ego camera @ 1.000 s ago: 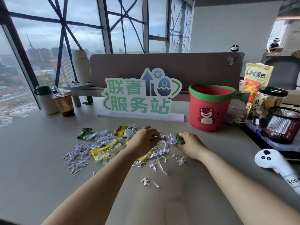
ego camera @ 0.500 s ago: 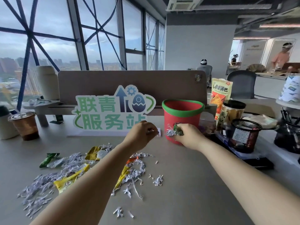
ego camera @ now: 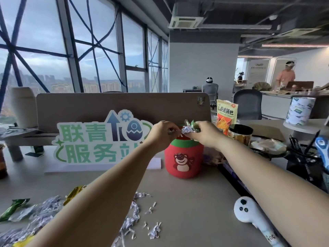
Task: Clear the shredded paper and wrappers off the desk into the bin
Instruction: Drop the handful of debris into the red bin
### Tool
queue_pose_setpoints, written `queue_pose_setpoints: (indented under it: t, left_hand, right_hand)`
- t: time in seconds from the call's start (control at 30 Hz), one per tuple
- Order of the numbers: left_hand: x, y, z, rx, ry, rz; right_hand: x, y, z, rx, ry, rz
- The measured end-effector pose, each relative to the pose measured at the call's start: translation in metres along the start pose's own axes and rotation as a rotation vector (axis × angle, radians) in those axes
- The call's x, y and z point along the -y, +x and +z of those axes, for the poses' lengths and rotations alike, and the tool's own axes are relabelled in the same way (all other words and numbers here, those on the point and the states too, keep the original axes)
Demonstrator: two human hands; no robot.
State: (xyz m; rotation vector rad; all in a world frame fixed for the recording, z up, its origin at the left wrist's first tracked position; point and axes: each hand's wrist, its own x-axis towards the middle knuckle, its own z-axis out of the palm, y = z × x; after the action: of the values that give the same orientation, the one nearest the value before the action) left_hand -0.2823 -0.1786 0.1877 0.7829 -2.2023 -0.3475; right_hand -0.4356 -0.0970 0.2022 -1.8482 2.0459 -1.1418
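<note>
A red bin (ego camera: 183, 157) with a green rim and a bear picture stands mid-desk. Both my hands hover over its mouth. My right hand (ego camera: 204, 133) pinches a clump of shredded paper and a green wrapper (ego camera: 189, 127). My left hand (ego camera: 163, 134) is closed on a few paper shreds (ego camera: 175, 133) at its fingertips. More shredded paper (ego camera: 135, 218) lies scattered on the near desk, mixed with a green wrapper (ego camera: 15, 205) and yellow wrappers (ego camera: 74, 192) at the lower left. My left forearm hides part of that pile.
A green-lettered sign (ego camera: 99, 139) stands left of the bin against a brown divider (ego camera: 124, 106). A snack bag (ego camera: 227, 113), a jar (ego camera: 239, 134) and black mesh holders (ego camera: 306, 163) crowd the right side. A white controller (ego camera: 249, 213) lies near my right forearm.
Both hands lifted from the paper pile and moved up and forward to the bin's mouth, carrying shreds and the green wrapper. The camera view tilted upward.
</note>
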Motion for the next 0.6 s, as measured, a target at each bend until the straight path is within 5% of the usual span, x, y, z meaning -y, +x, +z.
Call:
queue_pose_setpoints:
  t: [0.37,0.6]
  left_hand:
    - [0.027,0.078,0.044,0.018,0.042,-0.161]
    - [0.036,0.086,0.058,0.197,0.178,-0.164]
  right_hand:
    - [-0.039,0.082,0.009,0.069,-0.165,0.114]
    - [-0.047,0.089,0.016,0.137,-0.298,0.122]
